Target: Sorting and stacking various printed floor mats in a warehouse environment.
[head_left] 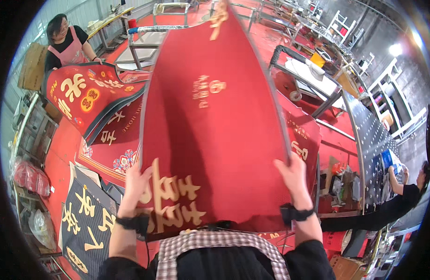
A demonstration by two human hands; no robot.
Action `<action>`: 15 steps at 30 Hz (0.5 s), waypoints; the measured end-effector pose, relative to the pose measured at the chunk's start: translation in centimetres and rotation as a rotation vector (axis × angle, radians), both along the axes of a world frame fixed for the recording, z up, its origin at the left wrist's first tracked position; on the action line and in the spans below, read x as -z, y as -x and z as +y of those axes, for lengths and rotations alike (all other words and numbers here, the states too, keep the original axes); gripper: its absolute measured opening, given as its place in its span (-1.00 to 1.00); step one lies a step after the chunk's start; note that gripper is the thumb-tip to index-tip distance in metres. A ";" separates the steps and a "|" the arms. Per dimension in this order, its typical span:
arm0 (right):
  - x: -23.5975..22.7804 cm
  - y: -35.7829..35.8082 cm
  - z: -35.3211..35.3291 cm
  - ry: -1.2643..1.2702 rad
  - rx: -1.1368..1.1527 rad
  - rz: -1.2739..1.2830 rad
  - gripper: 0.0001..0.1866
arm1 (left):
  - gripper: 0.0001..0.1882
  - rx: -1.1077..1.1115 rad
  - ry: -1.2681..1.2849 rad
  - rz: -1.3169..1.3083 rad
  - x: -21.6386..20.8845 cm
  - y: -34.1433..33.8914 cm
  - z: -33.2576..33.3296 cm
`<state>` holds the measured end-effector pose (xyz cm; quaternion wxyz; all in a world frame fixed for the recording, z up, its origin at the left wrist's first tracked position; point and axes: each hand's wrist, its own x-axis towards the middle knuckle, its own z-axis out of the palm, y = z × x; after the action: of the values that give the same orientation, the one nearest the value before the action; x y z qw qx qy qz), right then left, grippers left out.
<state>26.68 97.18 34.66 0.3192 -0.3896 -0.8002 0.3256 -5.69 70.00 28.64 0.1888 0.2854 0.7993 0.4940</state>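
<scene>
A large red doormat point(224, 140) with gold lettering is stretched out in front of me, its far end raised and slightly blurred. My left hand point(136, 183) is closed on its left edge near the lower end. Opposite it, my right hand point(293, 177) grips the right edge, the thumb lying on the mat's face. Dark straps circle both wrists. Other red mats lie beneath and beside it; one with a floral border point(117, 156) shows at the left, and another mat point(306, 140) peeks out at the right.
At the far left a person in a pink apron point(71, 49) holds a patterned red mat point(91, 88). A dark grey mat point(86, 228) lies at lower left. Metal-framed carts point(308, 74) stand beyond. On the right, another person's hand point(396, 175) is at a dark dotted panel point(371, 140).
</scene>
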 end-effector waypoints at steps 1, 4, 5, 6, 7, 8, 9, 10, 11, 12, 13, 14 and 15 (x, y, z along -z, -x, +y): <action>-0.6 -2.0 0.3 -0.015 0.037 0.005 -0.66 | -0.79 0.027 0.074 0.089 0.5 -0.4 1.5; -0.5 -11.5 3.4 -0.005 0.342 -0.120 -0.77 | -0.73 0.255 0.275 0.217 3.5 -3.6 8.8; -1.2 -13.7 4.2 -0.048 0.355 -0.090 -0.78 | -0.68 0.364 0.233 0.348 3.4 -5.9 11.2; 0.3 -17.5 6.3 -0.121 0.372 -0.094 -0.76 | -0.63 0.519 0.373 0.276 4.7 -7.3 13.1; 1.1 -19.0 7.5 -0.084 0.317 -0.029 -0.73 | -0.60 0.606 0.148 -0.373 11.6 -7.8 13.6; 3.6 -24.9 9.3 -0.097 0.426 -0.174 -0.72 | -0.55 0.826 0.294 0.031 6.6 -11.4 15.7; 6.0 -29.3 10.7 -0.114 0.487 -0.299 -0.71 | -0.66 1.040 0.261 0.141 7.7 -12.8 15.9; 8.0 -31.8 11.4 -0.081 0.596 -0.556 -0.71 | -0.68 1.170 0.085 0.022 9.7 -14.4 15.7; 10.1 -33.8 11.6 -0.053 0.710 -0.819 -0.72 | -0.62 1.346 0.142 0.024 10.2 -15.1 15.2; 12.9 -36.0 11.0 -0.038 0.729 -0.844 -0.73 | -0.59 1.307 0.198 -0.082 9.1 -15.5 14.3; 15.2 -37.1 10.7 -0.023 0.748 -0.869 -0.73 | -0.56 1.267 0.254 -0.188 7.9 -15.5 12.6; 17.2 -35.1 10.5 0.045 0.649 -0.727 -0.74 | -0.54 1.126 0.190 -0.215 10.1 -14.8 10.1; 19.3 -32.9 9.2 0.117 0.550 -0.591 -0.74 | -0.52 0.986 0.127 -0.240 12.9 -14.0 7.2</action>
<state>59.60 106.40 15.34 0.1278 -0.6833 -0.7036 0.1473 8.33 77.21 15.75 0.5071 0.5577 0.5706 0.3260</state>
